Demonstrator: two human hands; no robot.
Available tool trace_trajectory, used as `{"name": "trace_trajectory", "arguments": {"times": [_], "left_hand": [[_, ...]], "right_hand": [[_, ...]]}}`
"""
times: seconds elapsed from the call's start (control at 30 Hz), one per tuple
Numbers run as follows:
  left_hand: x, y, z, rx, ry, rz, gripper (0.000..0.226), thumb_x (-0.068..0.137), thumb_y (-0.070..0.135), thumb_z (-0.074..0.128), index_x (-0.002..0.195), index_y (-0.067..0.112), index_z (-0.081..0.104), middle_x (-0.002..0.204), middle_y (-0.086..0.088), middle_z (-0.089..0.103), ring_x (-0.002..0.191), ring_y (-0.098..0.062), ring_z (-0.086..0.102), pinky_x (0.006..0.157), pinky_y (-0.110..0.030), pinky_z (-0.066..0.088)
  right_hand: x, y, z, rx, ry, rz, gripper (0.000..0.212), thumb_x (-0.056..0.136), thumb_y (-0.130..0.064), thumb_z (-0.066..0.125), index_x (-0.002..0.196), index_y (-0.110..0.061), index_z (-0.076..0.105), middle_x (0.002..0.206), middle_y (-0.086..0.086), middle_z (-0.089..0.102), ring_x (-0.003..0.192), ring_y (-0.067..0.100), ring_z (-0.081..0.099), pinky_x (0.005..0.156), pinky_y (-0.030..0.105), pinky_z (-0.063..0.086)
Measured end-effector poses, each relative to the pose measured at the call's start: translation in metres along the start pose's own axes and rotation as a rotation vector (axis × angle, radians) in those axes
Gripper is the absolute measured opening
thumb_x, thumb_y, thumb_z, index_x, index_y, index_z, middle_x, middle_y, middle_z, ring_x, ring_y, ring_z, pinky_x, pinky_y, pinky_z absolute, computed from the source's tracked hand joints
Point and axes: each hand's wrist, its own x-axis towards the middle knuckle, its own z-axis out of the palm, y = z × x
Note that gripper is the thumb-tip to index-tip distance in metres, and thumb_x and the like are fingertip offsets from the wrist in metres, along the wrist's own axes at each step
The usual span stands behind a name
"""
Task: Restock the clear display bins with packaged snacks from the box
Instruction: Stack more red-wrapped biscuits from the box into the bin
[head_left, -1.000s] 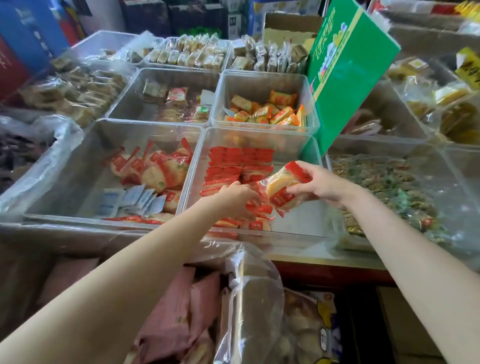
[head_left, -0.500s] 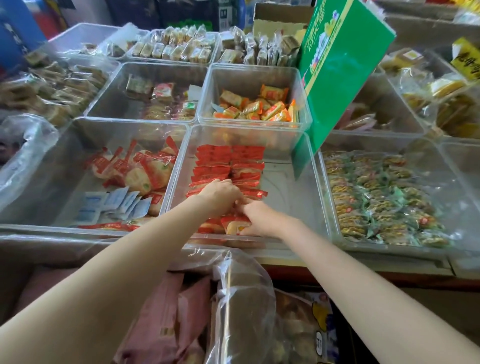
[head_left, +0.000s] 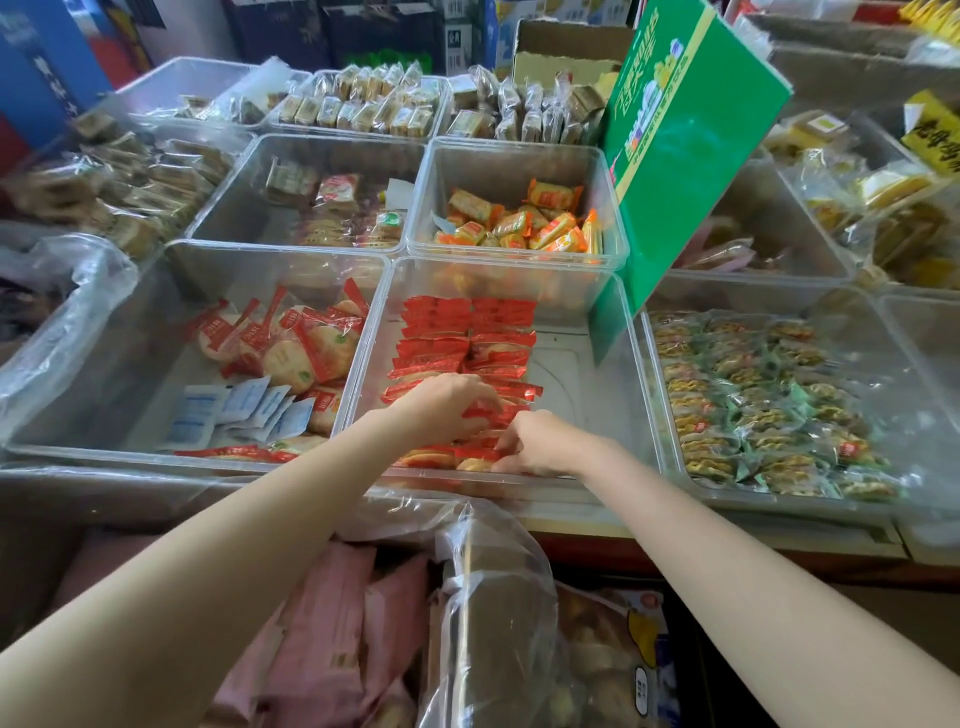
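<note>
Head view: the raised packet has been lowered; red packets (head_left: 462, 364) are pressed by both hands (head_left: 452, 405) at the bin's (head_left: 628, 374) near edge, grip unclear.

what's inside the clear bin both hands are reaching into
Rows of red-wrapped snack packets fill the left half of the bin; its right side is bare. The left hand and right hand cover the nearest packets.
</note>
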Motion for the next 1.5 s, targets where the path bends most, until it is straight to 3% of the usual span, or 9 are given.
{"name": "trace_trajectory", "arguments": {"times": [0.13,0.3,0.47,0.6,0.73,1.03,1.17,1.3,1.5], "left_hand": [[-0.012,-0.008,0.008,0.034,-0.210,0.007,0.018,0.085,0.031,0.058,0.094,0.030,0.073,0.114,0.008,0.064,0.110,-0.018,0.056,0.092,-0.045,0.046],[-0.012,-0.007,0.006,0.215,-0.271,-0.027,0.030,0.090,0.034,0.056,0.119,0.032,0.062,0.140,0.010,0.042,0.135,-0.012,0.029,0.110,-0.038,0.027],[-0.009,-0.011,-0.022,-0.188,-0.057,-0.127,0.020,0.084,0.024,0.066,0.103,0.019,0.072,0.097,0.009,0.063,0.089,-0.009,0.058,0.087,-0.023,0.045],[0.005,-0.026,-0.033,-0.087,0.135,-0.243,0.025,0.086,0.019,0.064,0.111,0.017,0.067,0.116,0.000,0.065,0.108,-0.018,0.058,0.096,-0.030,0.043],[0.024,-0.019,-0.011,0.107,0.042,-0.234,0.036,0.085,0.026,0.062,0.120,0.020,0.059,0.126,0.002,0.057,0.121,-0.021,0.048,0.101,-0.036,0.037],[0.032,-0.004,0.005,0.554,0.223,-0.156,0.028,0.090,0.005,0.039,0.113,0.013,0.053,0.118,-0.004,0.051,0.117,-0.026,0.043,0.102,-0.036,0.026],[0.024,-0.004,0.009,0.548,0.361,-0.121,0.011,0.070,0.009,0.064,0.078,0.015,0.067,0.078,-0.001,0.063,0.079,-0.024,0.064,0.081,-0.036,0.048],[0.007,-0.005,0.007,0.363,0.382,-0.005,0.023,0.066,0.019,0.078,0.084,0.014,0.064,0.084,-0.002,0.061,0.080,-0.025,0.063,0.082,-0.039,0.048],[-0.004,0.001,0.003,0.410,-0.135,-0.121,0.043,0.082,0.052,0.060,0.117,0.027,0.059,0.119,0.009,0.056,0.117,-0.016,0.040,0.098,-0.033,0.028]], "right_hand": [[-0.006,-0.009,-0.003,-0.291,0.016,-0.142,0.030,0.093,-0.020,0.054,0.118,-0.006,0.064,0.116,0.012,0.057,0.103,0.027,0.057,0.088,0.032,0.046],[0.008,-0.022,-0.001,-0.520,0.033,-0.224,0.015,0.090,-0.010,0.054,0.098,-0.001,0.063,0.099,0.016,0.063,0.076,0.027,0.054,0.064,0.032,0.041],[0.019,-0.014,-0.029,-0.101,-0.235,-0.085,0.035,0.081,-0.028,0.072,0.107,-0.007,0.063,0.093,0.012,0.067,0.071,0.020,0.067,0.063,0.027,0.056],[0.028,0.017,-0.061,0.207,0.342,0.085,0.028,0.086,-0.029,0.066,0.094,-0.003,0.065,0.093,0.014,0.069,0.068,0.019,0.066,0.058,0.023,0.053],[0.050,0.033,-0.026,0.534,0.235,0.320,0.044,0.090,-0.020,0.061,0.128,-0.009,0.043,0.122,0.011,0.053,0.097,0.029,0.064,0.080,0.038,0.056],[0.057,0.023,-0.001,0.473,0.817,0.163,0.009,0.085,-0.004,0.061,0.079,-0.010,0.064,0.087,0.009,0.068,0.080,0.021,0.061,0.069,0.027,0.048],[0.067,0.025,0.001,0.352,0.659,0.122,0.004,0.088,-0.009,0.060,0.086,-0.012,0.057,0.091,0.006,0.063,0.091,0.024,0.060,0.071,0.024,0.040],[0.043,0.043,-0.023,0.394,0.492,0.195,0.036,0.084,-0.030,0.067,0.108,-0.012,0.048,0.107,0.012,0.061,0.094,0.028,0.064,0.086,0.041,0.053],[0.010,0.030,-0.015,0.499,-0.134,0.263,0.030,0.083,-0.013,0.070,0.107,0.002,0.060,0.104,0.016,0.066,0.087,0.023,0.068,0.084,0.034,0.057]]}}
